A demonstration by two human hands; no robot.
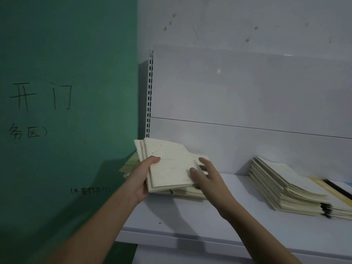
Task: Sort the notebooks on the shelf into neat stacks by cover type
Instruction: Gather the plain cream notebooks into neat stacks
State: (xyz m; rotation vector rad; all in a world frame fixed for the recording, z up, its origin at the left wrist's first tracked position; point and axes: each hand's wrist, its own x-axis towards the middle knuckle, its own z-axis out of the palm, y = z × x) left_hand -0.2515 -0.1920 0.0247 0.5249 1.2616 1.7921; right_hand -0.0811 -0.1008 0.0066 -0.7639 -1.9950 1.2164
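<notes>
2 hands (144, 180) (207, 180) on cream notebooks (169, 168).

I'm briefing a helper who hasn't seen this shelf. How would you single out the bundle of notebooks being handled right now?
Start at the green wall with handwriting, then move right to the white shelf. At the shelf's left end is a cream notebook bundle, gripped by the left hand and touched by the right hand. Unlike the taller stack farther right, it is tilted and in hand.
</notes>
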